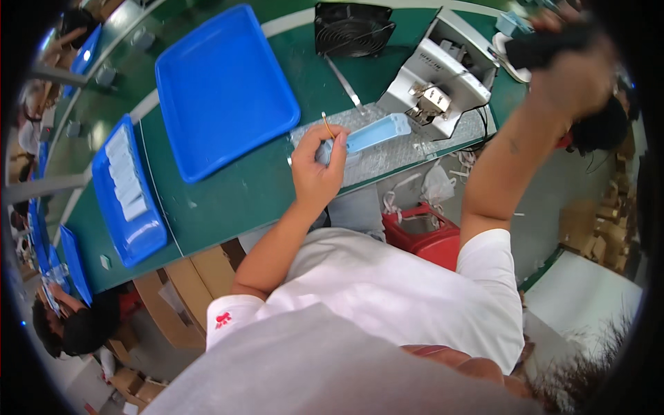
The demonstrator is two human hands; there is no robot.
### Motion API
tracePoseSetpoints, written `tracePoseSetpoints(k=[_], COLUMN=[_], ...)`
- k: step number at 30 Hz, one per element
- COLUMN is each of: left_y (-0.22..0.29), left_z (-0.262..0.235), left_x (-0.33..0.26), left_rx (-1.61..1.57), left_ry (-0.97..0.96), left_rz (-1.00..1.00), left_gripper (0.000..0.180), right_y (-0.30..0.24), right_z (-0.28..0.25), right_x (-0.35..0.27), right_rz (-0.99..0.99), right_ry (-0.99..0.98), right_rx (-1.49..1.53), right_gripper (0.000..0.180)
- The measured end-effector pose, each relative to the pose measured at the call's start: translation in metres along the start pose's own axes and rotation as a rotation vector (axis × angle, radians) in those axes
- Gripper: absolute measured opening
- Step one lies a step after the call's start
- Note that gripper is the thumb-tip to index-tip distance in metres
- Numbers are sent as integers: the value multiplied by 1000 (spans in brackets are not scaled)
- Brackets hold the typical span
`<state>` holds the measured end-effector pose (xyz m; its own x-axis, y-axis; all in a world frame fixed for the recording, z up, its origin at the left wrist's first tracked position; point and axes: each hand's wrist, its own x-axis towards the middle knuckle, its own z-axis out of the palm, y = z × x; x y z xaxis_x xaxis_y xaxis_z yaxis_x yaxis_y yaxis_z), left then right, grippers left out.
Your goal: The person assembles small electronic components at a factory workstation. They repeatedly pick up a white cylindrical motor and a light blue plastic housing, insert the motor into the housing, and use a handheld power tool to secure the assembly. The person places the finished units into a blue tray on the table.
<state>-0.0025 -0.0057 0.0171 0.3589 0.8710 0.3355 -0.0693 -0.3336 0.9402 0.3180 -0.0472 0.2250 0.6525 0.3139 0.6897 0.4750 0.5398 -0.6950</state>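
My left hand (318, 166) is closed, thumb against fingers, over the near end of a long, light blue plastic piece (379, 133). A thin orange-brown strand (327, 124) sticks up by the fingertips; whether it is also gripped is not clear. The piece slants up to the right over a bubble-wrap sheet (373, 166), toward a grey metal machine (443, 83) with a silver fitting on its front. My right hand (577, 79) is raised at the far right, smeared by motion, next to a dark object (550, 45); its fingers cannot be made out.
A big blue tray (221, 90) lies left of my hands on the green table (235, 200). Farther left, a smaller blue tray (145, 238) holds several pale pieces. A black fan (354, 29) stands at the back. Below the table edge is a red stool (432, 242).
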Motion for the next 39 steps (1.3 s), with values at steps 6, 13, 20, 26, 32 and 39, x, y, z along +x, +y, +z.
tracePoseSetpoints(k=[6, 13, 20, 26, 32, 39], left_y=[-2, -4, -11, -12, -11, -14], left_z=[-1, -1, -2, -6, -4, -4], left_x=[3, 5, 0, -2, 0, -1], left_rx=[-17, -46, -77, -70, -84, -85], left_ry=[28, -38, -62, -75, -71, -58], left_rz=[-27, 8, 15, 20, 0, 5], left_gripper=[6, 13, 20, 22, 21, 21], right_y=[-34, -12, -43, -14, 4, 5], right_z=[57, 64, 36, 56, 53, 59], right_x=[-43, -61, -99, -93, -95, -98], right_rz=[20, 49, 446, 278, 257, 268], right_ry=[45, 28, -458, -382, -376, -424], right_rx=[-141, -243, 650, 619, 610, 676], right_gripper=[83, 79, 87, 86, 85, 85])
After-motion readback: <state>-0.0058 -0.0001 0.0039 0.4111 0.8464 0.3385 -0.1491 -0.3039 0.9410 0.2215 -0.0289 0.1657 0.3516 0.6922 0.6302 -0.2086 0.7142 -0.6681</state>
